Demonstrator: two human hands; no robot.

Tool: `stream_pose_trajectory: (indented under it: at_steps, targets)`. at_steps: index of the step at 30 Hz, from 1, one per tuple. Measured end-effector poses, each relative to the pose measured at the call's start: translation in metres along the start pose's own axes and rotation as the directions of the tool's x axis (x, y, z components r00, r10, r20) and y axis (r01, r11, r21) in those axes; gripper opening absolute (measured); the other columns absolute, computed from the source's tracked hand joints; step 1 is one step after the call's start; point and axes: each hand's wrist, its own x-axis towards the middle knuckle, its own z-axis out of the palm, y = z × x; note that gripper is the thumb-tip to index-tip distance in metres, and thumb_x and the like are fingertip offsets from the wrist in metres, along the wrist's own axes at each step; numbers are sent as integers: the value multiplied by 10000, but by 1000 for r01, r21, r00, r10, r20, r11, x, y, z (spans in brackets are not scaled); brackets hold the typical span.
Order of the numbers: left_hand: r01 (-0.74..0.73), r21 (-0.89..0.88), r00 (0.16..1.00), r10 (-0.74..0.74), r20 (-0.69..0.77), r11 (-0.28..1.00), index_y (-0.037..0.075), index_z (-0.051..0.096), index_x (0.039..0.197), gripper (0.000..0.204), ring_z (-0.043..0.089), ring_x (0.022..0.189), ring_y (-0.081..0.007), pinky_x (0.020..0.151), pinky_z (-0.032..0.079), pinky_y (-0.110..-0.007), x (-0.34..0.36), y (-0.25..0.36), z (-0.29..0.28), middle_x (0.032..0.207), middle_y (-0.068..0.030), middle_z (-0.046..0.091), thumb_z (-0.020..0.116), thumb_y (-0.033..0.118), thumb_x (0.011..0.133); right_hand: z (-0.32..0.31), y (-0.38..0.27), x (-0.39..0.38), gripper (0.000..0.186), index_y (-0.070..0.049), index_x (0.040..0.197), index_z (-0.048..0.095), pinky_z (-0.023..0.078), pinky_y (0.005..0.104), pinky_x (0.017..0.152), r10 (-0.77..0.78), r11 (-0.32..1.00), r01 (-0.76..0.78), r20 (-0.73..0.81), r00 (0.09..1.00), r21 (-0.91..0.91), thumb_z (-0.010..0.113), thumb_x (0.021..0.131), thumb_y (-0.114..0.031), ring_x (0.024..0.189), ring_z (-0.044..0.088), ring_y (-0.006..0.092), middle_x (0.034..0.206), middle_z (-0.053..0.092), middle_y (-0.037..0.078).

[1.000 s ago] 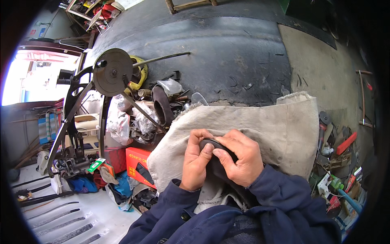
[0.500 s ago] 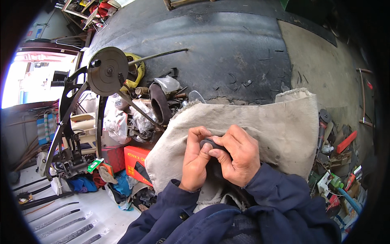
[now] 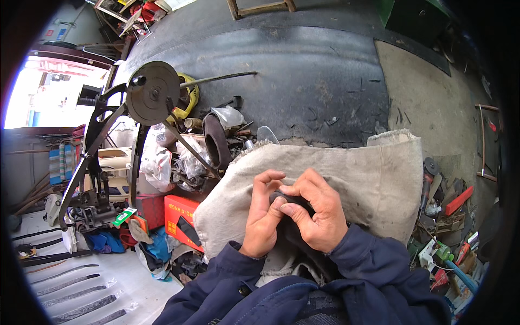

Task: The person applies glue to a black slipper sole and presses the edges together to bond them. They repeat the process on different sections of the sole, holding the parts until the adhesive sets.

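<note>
Over my lap lies a pale beige canvas cloth (image 3: 374,184) with frayed edges. Above it both hands pinch one dark, soft-looking piece (image 3: 278,195), whose kind I cannot make out. My left hand (image 3: 259,222) grips its left side between thumb and fingers, the index finger raised a little and bent. Thumb and index of my right hand (image 3: 320,216) press on the same piece from the right, close beside the left thumb. More dark material hangs below the hands, partly hidden by them and my sleeves.
At left stands a black metal machine with a round wheel (image 3: 154,92) and a long rod. Near it are a red-orange box (image 3: 181,222), plastic bags (image 3: 157,168) and a white surface with dark strips (image 3: 81,303). Tools and scraps, including a red bar (image 3: 459,200), crowd the right.
The view has shifted slightly, so the surroundings sit a little lower. My left index finger has lifted away from the dark piece; both hands keep their pinch on it.
</note>
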Motion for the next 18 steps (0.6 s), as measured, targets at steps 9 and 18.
stream_pose_trajectory:
  at_steps: [9, 18]
  targets:
    - [-117, 8, 992, 116, 42, 993, 66, 330, 1484, 557, 453, 1048, -124, 974, 362, -273, -6, 12, 6, 1168, -59, 486, 589, 231, 1020, -6, -16, 2, 254, -6, 1100, 684, 482, 286, 705, 68, 994, -75, 83, 994, 76, 778, 866, -37, 814, 598, 177, 976, 579, 79]
    - [-101, -62, 991, 105, 78, 993, 60, 309, 1503, 617, 465, 955, -114, 895, 376, -268, -6, 13, 3, 1070, -51, 503, 619, 301, 1027, -7, -19, 5, 275, -18, 1113, 690, 486, 281, 702, 11, 1000, -13, 109, 994, 18, 786, 856, -30, 813, 593, 167, 971, 584, 83]
